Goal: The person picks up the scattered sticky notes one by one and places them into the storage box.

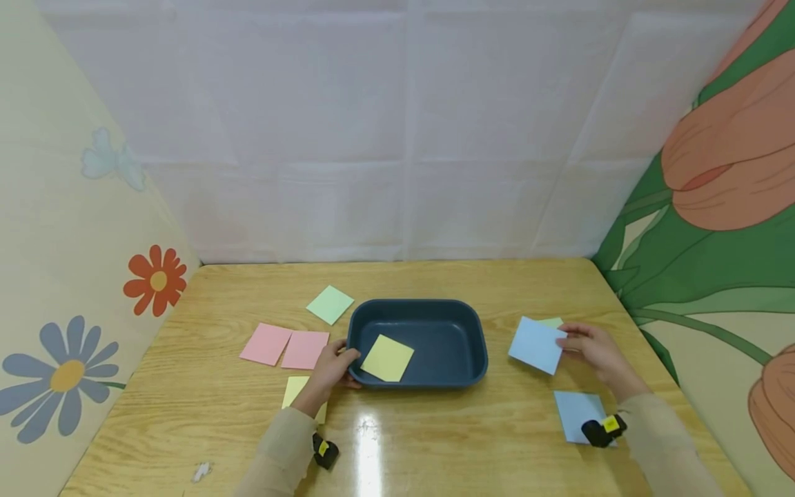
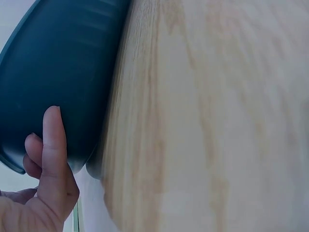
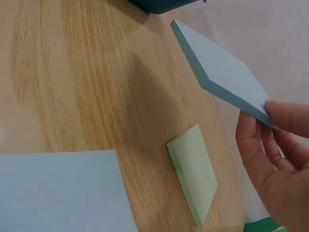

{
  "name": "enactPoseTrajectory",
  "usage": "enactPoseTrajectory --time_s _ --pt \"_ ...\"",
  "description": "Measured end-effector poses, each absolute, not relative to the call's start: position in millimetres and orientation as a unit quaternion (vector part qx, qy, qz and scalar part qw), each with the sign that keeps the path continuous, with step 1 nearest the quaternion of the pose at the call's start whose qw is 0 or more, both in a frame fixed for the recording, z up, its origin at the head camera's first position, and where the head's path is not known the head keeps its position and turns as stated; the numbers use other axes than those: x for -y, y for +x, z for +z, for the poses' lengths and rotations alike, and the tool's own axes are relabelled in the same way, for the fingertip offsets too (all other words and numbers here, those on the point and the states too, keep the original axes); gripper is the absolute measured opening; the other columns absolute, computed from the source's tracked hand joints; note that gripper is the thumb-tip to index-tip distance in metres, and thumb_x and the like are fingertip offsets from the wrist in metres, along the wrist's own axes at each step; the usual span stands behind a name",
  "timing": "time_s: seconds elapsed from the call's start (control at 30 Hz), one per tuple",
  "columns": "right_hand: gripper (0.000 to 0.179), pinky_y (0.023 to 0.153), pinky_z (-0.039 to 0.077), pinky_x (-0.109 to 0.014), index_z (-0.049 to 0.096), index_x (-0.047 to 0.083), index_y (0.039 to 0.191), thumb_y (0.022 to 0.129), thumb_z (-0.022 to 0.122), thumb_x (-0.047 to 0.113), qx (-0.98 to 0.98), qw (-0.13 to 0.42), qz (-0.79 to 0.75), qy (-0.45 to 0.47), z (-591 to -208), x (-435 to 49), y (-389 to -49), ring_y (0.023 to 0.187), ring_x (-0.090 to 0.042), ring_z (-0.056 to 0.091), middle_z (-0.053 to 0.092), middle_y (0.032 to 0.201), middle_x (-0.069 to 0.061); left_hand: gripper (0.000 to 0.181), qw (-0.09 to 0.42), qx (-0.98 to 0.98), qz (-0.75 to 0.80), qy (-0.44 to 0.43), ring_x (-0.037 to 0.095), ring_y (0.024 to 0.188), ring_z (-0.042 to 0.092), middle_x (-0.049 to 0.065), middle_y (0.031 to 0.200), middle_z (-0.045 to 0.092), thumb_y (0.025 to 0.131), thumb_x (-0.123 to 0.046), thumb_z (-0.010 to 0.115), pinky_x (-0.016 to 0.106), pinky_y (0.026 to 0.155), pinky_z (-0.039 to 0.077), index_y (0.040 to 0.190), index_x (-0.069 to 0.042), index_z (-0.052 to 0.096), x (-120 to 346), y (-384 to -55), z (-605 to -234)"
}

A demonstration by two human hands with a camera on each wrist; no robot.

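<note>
My left hand [image 1: 333, 364] grips the left end of a dark blue basin [image 1: 447, 348], thumb over the rim and fingers against the outer wall. Inside the basin, at its left, lies a yellow sticky-note pad [image 1: 388, 358]. Between thumb and fingers my right hand [image 1: 593, 348] pinches one corner of a light blue sticky-note pad [image 3: 224, 70], raised and tilted above the table, its shadow below. Beneath it a green sticky-note pad [image 3: 195, 174] rests on the wood, mostly covered in the head view. Another light blue pad [image 1: 574, 407] lies nearer, partly behind the right wrist.
Left of the basin are two pink pads [image 1: 266, 344], a green pad [image 1: 330, 304] and a yellow pad [image 1: 296, 388] partly under the left forearm. The wooden table [image 1: 435, 442] meets a white cloth [image 1: 397, 138] at the back and printed panels on both sides.
</note>
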State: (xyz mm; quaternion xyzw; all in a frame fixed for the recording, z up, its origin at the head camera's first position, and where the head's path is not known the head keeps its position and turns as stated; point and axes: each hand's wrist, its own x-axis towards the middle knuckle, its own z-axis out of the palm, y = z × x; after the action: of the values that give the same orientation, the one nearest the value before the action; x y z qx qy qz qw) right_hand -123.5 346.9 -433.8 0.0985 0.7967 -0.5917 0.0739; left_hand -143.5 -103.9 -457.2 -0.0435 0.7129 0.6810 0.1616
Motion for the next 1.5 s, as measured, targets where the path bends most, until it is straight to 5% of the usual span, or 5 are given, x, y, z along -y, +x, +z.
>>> enactPoseTrajectory --time_s 0.33,0.57,0.93,1.17,1.5 --pt "0.028 0.071 0.054 -0.024 0.048 -0.009 0.111 0.087 0.057 0.004 -0.783 0.064 -0.612 0.091 -431 -345 -129 0.076 -0.006 0.056 0.052 0.089 -0.002 0.046 0.162 -0.713 0.68 -0.044 0.014 0.042 0.05 0.023 0.077 0.058 0.085 -0.006 0.05 0.039 0.05 0.056 0.126 0.013 0.042 106 -149 -468" --pt "0.022 0.073 0.055 -0.028 0.06 0.009 0.102 0.081 0.067 0.011 -0.745 0.062 -0.66 0.075 -475 -375 -150 0.081 -0.011 0.06 0.057 0.092 -0.001 0.044 0.15 -0.713 0.682 -0.06 0.014 0.041 0.049 0.018 0.073 0.058 0.084 -0.007 0.051 0.04 0.048 0.056 0.125 0.008 0.045 106 -156 -486" --pt "0.029 0.074 0.055 -0.03 0.057 0.004 0.107 0.082 0.067 0.015 -0.754 0.059 -0.652 0.047 -475 -366 -158 0.083 -0.014 0.059 0.056 0.095 -0.005 0.041 0.14 -0.717 0.679 -0.064 0.015 0.041 0.05 0.018 0.073 0.058 0.084 -0.007 0.052 0.04 0.048 0.056 0.122 0.008 0.048 104 -156 -488" --pt "0.034 0.073 0.055 -0.027 0.042 -0.017 0.115 0.087 0.054 0.0 -0.783 0.058 -0.617 0.061 -411 -311 -138 0.076 -0.007 0.057 0.054 0.086 0.0 0.041 0.143 -0.714 0.682 -0.065 0.015 0.041 0.05 0.018 0.072 0.058 0.084 -0.007 0.052 0.04 0.048 0.056 0.122 0.008 0.048 104 -156 -487" --pt "0.016 0.067 0.055 -0.024 0.055 -0.001 0.098 0.083 0.058 -0.005 -0.749 0.052 -0.659 0.049 -411 -300 -144 0.072 -0.008 0.058 0.057 0.08 0.003 0.04 0.143 -0.713 0.683 -0.062 0.015 0.04 0.05 0.015 0.067 0.057 0.083 -0.007 0.052 0.041 0.047 0.055 0.12 0.008 0.049 105 -156 -488"
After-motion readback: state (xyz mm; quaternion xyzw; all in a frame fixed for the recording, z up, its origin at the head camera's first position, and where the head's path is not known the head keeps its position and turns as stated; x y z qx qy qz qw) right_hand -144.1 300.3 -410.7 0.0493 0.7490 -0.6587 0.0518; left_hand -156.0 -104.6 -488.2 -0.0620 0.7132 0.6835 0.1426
